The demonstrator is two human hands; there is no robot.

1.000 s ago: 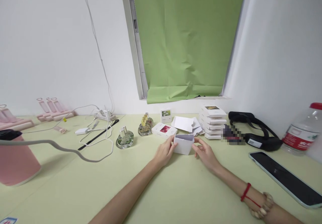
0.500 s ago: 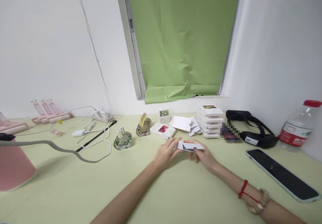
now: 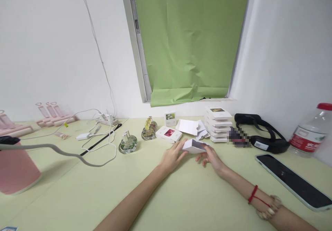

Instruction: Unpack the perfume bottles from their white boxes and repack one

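Between my hands is a small white cardboard box [image 3: 193,148], its near end open so the grey inside shows. My left hand [image 3: 172,156] grips its left side, fingers on top and thumb along the near edge. The fingers of my right hand [image 3: 211,158] are closed on the box's right end, with the lower fingers curled beneath. Just beyond lie a white box with a pink flower picture [image 3: 169,134] and unfolded white cartons [image 3: 188,127]. A stack of white boxes [image 3: 218,123] stands behind my right hand.
Left of my hands stand a glass perfume bottle [image 3: 128,142] and several gold-topped bottles [image 3: 149,130]. A small upright box [image 3: 170,119] is behind. Cables [image 3: 103,137] and a pink container [image 3: 18,168] lie left; a phone [image 3: 293,181], black headset [image 3: 269,142] and water bottle [image 3: 310,130] sit right.
The box between my hands has turned and opened up: its flaps lay nearly flat before, and now its hollow inside faces me. Both hands stay nearly in place.
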